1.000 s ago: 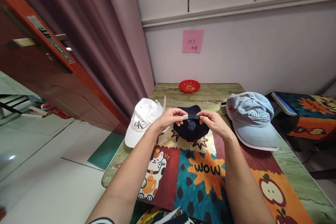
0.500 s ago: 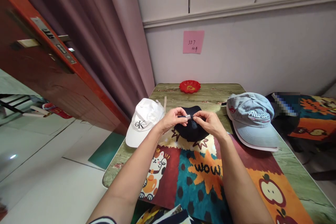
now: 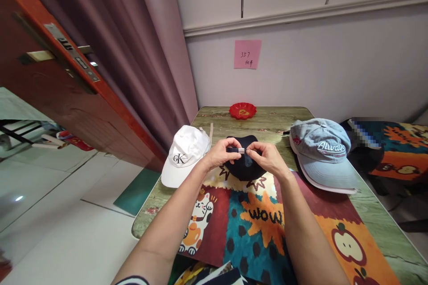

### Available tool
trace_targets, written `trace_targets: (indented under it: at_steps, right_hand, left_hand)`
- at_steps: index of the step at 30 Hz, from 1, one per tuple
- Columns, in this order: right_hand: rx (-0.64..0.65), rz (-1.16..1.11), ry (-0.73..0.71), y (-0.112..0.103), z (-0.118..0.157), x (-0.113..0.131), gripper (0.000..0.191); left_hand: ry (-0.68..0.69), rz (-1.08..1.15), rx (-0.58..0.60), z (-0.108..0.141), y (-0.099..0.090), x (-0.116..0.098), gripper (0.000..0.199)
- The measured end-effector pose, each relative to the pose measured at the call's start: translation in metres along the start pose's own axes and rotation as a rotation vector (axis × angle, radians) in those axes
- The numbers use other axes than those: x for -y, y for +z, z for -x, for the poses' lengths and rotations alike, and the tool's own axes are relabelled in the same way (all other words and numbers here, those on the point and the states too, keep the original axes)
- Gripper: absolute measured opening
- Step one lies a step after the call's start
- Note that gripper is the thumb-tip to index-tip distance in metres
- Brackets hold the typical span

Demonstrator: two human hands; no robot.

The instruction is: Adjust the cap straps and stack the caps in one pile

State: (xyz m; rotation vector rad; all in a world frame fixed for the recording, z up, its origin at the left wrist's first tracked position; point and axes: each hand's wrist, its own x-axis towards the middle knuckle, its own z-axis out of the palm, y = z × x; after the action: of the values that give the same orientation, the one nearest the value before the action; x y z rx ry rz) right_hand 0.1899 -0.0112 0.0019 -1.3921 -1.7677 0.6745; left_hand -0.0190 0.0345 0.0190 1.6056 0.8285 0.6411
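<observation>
A black cap [image 3: 245, 170] lies in the middle of the table, partly on a colourful mat. Above it, my left hand [image 3: 223, 152] pinches the cap's dark strap beside a small silver buckle [image 3: 241, 150]. My right hand [image 3: 265, 156] is closed at the buckle's right side, with thumb and forefinger on the strap end, which is too small to see clearly. A white cap [image 3: 187, 149] with black letters sits to the left of my hands. At the right is a light blue cap [image 3: 323, 147] stacked over another brim.
A red scalloped dish [image 3: 242, 110] stands at the table's back, near the wall with a pink note [image 3: 247, 54]. The printed mat [image 3: 234, 231] covers the front. A wooden door [image 3: 67, 98] and curtain are at the left.
The silver buckle has shifted slightly to the right relative to my left fingers, and more dark strap shows beside it. Both hands stay over the black cap.
</observation>
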Motion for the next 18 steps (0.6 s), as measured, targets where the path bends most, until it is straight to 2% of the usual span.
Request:
trace_targets:
  at_steps: [6,9,12,14,18]
  right_hand:
    - [-0.018,0.014,-0.022,0.001,0.000,0.000,0.026]
    - [-0.020,0.021,-0.027,0.003,0.000,0.002,0.026]
    - [-0.024,0.017,-0.024,0.003,0.000,0.001,0.027]
    - [-0.018,-0.010,-0.023,0.001,0.000,-0.001,0.029]
    - [0.023,-0.153,0.033,-0.011,0.003,-0.013,0.043]
  left_hand:
    - [-0.007,0.020,0.016,-0.002,-0.002,0.001,0.037]
    - [-0.085,-0.022,0.027,-0.003,-0.003,-0.002,0.043]
    - [-0.177,-0.057,0.088,-0.005,-0.005,-0.005,0.044]
    - [-0.204,-0.037,0.083,-0.006,-0.008,-0.007,0.043]
    - [-0.205,0.038,0.041,-0.008,-0.018,-0.002,0.038]
